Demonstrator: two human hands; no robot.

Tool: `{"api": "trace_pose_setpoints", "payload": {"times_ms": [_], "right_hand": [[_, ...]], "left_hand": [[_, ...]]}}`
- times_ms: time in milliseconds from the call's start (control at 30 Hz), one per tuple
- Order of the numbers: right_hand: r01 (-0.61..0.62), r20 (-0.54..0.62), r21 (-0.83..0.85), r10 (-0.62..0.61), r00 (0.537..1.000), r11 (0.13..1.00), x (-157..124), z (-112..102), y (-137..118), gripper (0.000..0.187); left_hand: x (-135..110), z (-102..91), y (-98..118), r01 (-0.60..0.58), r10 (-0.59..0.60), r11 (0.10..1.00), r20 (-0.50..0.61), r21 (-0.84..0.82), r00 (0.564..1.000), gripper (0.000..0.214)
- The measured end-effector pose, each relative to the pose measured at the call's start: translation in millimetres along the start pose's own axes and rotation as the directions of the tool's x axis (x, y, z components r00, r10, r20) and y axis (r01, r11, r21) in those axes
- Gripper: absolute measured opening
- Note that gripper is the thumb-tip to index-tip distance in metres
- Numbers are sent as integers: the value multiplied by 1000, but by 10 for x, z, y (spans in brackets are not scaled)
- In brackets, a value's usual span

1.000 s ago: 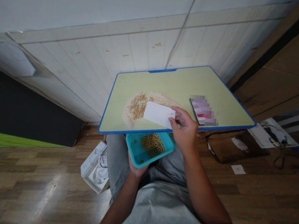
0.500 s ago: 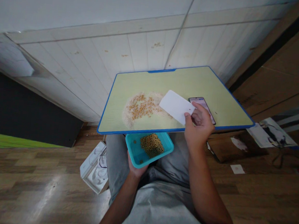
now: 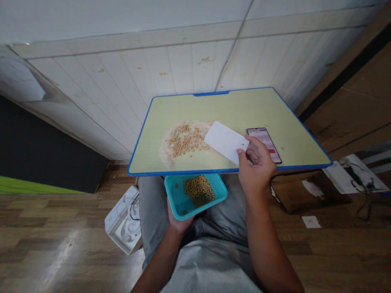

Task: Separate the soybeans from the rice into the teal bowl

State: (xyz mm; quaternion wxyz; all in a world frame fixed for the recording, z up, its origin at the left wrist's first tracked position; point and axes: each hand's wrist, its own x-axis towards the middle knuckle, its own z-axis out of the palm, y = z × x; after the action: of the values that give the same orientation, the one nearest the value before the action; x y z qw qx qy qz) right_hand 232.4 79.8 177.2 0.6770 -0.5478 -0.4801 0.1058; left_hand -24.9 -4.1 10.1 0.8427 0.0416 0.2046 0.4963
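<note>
My right hand [image 3: 256, 164] pinches a white rectangular card [image 3: 226, 141] by its right end, between thumb and fingers. The card is tilted over the table, its far end beside a spread of rice-like pale grains [image 3: 166, 155] and round yellow soybean-like beans [image 3: 184, 141]. Below the table's front edge, my left hand [image 3: 179, 219] grips a turquoise plastic tub [image 3: 175, 203] from underneath and the side; most of its fingers are hidden. A heap of the yellowish beans [image 3: 199, 190] lies in the tub, which sits above my lap.
The small table [image 3: 252, 106] has a blue rim and a pale yellow-green top. A phone [image 3: 266, 142] with its screen lit lies right of the card. An open white box [image 3: 125, 222] stands at lower left, and a brown carton [image 3: 306, 190] is under the table's right side.
My right hand and the card have shifted slightly left, closer to the grains, uncovering more of the phone. My left hand and the tub have stayed in place.
</note>
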Motion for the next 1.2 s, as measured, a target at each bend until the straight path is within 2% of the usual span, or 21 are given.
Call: {"api": "trace_pose_setpoints", "payload": {"times_ms": [100, 300, 533, 633, 1067, 1200], "right_hand": [[12, 4, -13, -12, 1000, 1000, 2, -1, -3, 38], [14, 84, 9, -15, 996, 1000, -2, 18, -10, 36], [-1, 69, 42, -2, 998, 999, -4, 31, -28, 36], [3, 111, 34, -7, 994, 999, -13, 31, -27, 36], [10, 156, 68, -21, 987, 998, -35, 30, -15, 37], [1, 176, 59, -11, 984, 998, -39, 33, -22, 36]], "left_hand": [[-6, 43, -9, -10, 10, 1000, 0, 6, 1000, 71], [3, 139, -10, -7, 7, 1000, -21, 13, 1000, 72], [2, 200, -2, -2, 2, 1000, -19, -9, 1000, 74], [-3, 205, -7, 6, -6, 1000, -31, -11, 999, 73], [13, 94, -21, -3, 3, 1000, -46, 1, 999, 70], [18, 112, -30, -22, 23, 999, -32, 25, 999, 74]]}}
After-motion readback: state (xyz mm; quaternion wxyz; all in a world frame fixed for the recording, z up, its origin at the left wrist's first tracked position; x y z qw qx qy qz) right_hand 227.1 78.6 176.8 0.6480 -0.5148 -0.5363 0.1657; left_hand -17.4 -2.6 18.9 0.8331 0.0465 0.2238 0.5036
